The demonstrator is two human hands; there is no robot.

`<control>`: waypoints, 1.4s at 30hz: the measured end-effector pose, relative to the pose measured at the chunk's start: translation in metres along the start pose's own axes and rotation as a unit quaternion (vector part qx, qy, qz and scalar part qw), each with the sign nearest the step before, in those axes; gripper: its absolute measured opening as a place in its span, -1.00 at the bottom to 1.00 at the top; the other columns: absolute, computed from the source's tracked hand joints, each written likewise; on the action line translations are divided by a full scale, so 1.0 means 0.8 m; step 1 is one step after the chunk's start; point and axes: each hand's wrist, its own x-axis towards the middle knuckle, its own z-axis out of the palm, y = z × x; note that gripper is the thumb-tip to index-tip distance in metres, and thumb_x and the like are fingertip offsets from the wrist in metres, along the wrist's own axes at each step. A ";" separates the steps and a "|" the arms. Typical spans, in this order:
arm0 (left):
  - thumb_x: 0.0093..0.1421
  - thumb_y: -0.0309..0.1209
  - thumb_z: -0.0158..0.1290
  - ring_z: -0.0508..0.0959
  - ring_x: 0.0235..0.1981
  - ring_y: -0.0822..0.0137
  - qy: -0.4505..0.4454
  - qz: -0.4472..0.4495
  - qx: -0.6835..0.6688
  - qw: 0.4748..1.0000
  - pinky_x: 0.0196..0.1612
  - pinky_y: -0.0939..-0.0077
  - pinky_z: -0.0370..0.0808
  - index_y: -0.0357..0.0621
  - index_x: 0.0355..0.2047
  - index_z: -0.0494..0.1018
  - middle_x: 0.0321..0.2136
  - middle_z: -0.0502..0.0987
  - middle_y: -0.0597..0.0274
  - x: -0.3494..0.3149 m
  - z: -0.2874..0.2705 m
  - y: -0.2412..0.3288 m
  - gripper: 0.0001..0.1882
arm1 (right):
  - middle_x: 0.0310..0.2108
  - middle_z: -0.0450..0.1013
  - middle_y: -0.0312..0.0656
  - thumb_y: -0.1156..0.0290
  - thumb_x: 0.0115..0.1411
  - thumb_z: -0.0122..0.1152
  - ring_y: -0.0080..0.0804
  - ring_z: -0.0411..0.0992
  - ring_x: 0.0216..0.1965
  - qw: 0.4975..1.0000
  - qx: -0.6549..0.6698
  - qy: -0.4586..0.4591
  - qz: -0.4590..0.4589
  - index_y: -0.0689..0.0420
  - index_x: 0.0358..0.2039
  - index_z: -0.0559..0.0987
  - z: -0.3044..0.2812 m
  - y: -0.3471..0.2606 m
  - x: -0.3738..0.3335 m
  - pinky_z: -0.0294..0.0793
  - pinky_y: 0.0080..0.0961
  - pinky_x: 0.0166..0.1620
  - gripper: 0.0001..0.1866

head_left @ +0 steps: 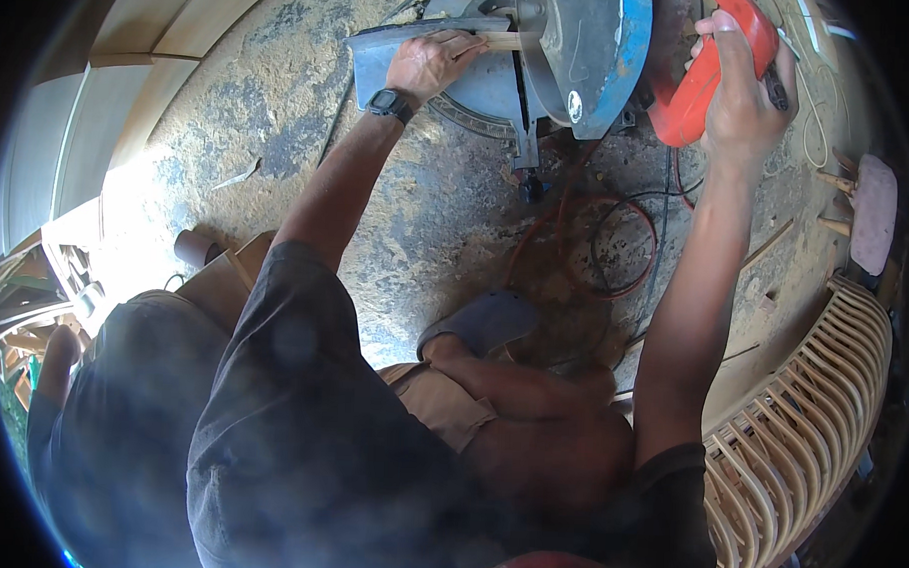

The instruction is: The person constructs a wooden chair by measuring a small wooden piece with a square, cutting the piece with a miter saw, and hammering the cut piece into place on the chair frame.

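A miter saw stands on the floor in front of me, with a grey metal base and a round blade housing edged in blue. My left hand, a watch on its wrist, is closed on a thin wooden strip at the saw's fence. The strip's right end reaches the saw blade; whether the blade touches it I cannot tell. My right hand is wrapped round the saw's red handle, thumb over the top.
Red and black cords lie coiled on the stained floor below the saw. Curved wooden slats stand in a row at the right. Pale panels lean at the upper left. Another person is close on my left.
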 end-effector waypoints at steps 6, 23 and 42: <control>0.28 -0.15 0.22 0.72 -0.25 0.32 -0.014 -0.005 0.002 1.000 -0.22 0.38 0.68 0.14 -0.16 0.70 -0.20 0.72 0.47 -0.002 -0.001 0.000 -0.80 | -0.33 0.60 -0.11 0.48 0.28 0.29 -0.47 0.51 -0.45 0.999 -0.008 -0.003 -0.038 0.31 -0.13 0.53 -0.005 0.006 -0.012 0.55 -0.50 -0.36 -0.78; 0.30 -0.15 0.21 0.72 -0.27 0.29 -0.005 0.000 0.005 1.000 -0.24 0.36 0.68 0.11 -0.19 0.69 -0.21 0.72 0.46 0.000 -0.004 0.002 -0.80 | -0.32 0.61 -0.11 0.49 0.32 0.24 -0.48 0.51 -0.44 0.998 -0.034 0.004 -0.057 0.33 -0.14 0.53 -0.006 0.013 -0.025 0.53 -0.52 -0.33 -0.81; 0.27 -0.13 0.24 0.71 -0.31 0.36 0.008 0.026 0.018 0.999 -0.28 0.42 0.69 0.15 -0.17 0.70 -0.20 0.70 0.49 0.002 -0.004 0.007 -0.79 | -0.45 0.50 -0.37 0.32 0.29 0.30 -0.63 0.42 -0.48 0.998 -0.051 0.000 -0.030 0.12 -0.16 0.58 0.002 -0.008 -0.006 0.41 -0.61 -0.39 -0.81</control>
